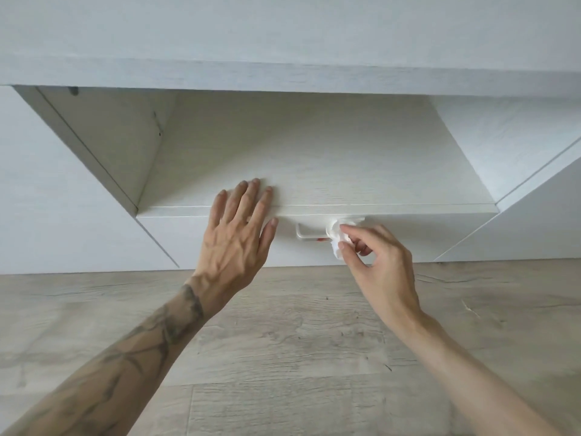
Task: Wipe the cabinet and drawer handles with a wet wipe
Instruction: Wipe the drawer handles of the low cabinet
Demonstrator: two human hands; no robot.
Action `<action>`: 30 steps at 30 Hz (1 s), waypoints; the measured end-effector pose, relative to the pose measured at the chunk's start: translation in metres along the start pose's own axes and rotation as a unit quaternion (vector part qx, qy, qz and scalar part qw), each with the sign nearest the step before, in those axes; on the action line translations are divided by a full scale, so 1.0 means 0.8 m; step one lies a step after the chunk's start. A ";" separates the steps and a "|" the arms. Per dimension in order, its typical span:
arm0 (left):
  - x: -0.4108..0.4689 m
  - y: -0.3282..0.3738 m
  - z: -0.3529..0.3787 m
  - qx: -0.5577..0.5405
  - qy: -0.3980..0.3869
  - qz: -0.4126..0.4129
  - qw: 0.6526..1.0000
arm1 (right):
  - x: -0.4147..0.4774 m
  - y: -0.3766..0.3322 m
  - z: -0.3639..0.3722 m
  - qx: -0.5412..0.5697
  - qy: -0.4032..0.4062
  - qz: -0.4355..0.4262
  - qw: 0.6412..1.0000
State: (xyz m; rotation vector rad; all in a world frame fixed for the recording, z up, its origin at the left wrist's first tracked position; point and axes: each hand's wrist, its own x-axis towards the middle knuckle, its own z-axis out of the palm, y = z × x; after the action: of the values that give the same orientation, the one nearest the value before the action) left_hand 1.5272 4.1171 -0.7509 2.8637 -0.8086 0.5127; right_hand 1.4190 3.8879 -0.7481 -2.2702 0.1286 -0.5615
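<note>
A white drawer front (220, 240) sits below an open white shelf (345, 171) in a low cabinet. Its white bar handle (306, 236) juts out just under the shelf edge. My right hand (374, 265) pinches a crumpled white wet wipe (337, 239) between thumb and fingers and holds it against the right part of the handle. My left hand (235, 234) lies flat with straight fingers on the shelf's front edge, left of the handle. The handle's right end is hidden by the wipe.
White cabinet doors flank the shelf on the left (47, 199) and right (534, 199). The cabinet top (283, 77) runs above the opening. Light wood-pattern floor (298, 357) spreads below my arms.
</note>
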 end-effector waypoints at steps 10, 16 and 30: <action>-0.004 0.001 0.019 0.016 0.035 -0.027 0.999 | 0.001 0.026 0.025 -0.081 0.060 -0.135 0.986; -0.003 0.001 0.029 0.027 0.062 -0.043 0.997 | 0.009 0.023 0.049 -0.090 0.078 -0.168 0.979; -0.001 -0.004 0.047 0.036 0.094 -0.039 0.994 | 0.019 0.038 0.052 -0.078 0.066 -0.205 0.973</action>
State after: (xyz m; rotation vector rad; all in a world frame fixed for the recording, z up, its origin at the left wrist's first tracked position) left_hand 1.5389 4.1126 -0.7861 2.8412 -0.6577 0.8016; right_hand 1.4532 3.8908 -0.7898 -2.4244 -0.2457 -0.9476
